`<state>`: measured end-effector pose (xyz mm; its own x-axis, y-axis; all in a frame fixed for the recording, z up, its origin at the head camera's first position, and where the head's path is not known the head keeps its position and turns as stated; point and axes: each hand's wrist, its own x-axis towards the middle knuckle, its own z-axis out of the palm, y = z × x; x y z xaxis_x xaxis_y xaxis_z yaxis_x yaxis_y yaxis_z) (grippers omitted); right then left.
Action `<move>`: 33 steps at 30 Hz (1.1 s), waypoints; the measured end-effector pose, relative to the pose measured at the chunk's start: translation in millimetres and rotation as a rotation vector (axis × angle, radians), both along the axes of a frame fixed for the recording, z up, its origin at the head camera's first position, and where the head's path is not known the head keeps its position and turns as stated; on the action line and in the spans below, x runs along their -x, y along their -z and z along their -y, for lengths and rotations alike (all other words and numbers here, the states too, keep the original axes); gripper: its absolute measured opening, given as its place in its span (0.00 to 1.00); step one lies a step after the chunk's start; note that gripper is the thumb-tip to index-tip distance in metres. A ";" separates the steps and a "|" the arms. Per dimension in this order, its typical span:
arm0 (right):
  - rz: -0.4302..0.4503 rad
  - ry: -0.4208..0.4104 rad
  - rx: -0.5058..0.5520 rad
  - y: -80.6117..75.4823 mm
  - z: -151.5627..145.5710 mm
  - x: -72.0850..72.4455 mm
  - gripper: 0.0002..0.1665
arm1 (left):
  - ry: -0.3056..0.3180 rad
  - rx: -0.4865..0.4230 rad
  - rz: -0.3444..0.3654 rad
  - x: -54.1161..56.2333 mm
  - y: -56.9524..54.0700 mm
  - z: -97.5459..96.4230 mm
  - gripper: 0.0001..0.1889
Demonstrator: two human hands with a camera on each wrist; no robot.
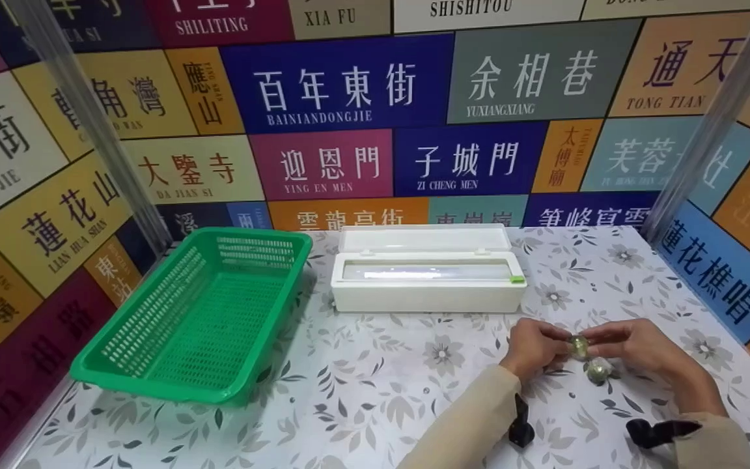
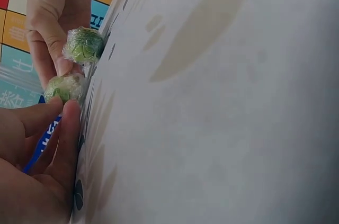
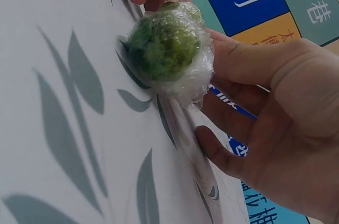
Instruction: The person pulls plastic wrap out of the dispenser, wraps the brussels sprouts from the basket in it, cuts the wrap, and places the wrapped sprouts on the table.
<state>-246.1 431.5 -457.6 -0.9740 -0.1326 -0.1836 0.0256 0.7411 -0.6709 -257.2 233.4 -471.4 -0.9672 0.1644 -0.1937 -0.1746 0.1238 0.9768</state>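
Two small round green items, each wrapped in clear film, are at the right of the table in the head view. My left hand (image 1: 536, 348) and right hand (image 1: 642, 348) pinch the farther wrapped green ball (image 1: 580, 347) between their fingertips from either side. The nearer wrapped green ball (image 1: 598, 371) rests on the table just below the right fingers. In the left wrist view, thumb and finger press the held ball, its film crinkled. The right wrist view has the loose ball (image 3: 167, 46) largely hiding the held one and the right fingertips.
A white cling film dispenser (image 1: 427, 299) stands at the back centre, lid raised, with a green slider at its right end. To the left lies a green perforated basket (image 1: 219, 394). Sign-printed panels rise behind the flowered tabletop (image 1: 375, 404).
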 end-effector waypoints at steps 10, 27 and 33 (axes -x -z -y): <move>0.028 -0.023 0.048 0.1 -3.0 1.4 0.31 | -0.008 0.049 0.038 -1.0 -3.3 -1.5 0.07; 0.013 -0.021 0.021 -5.4 -7.4 0.3 0.31 | -0.011 0.003 0.044 -3.2 -4.9 -1.0 0.09; 0.004 -0.009 0.005 -9.8 -3.2 1.1 0.30 | 0.044 0.035 0.040 -3.9 -4.8 9.8 0.08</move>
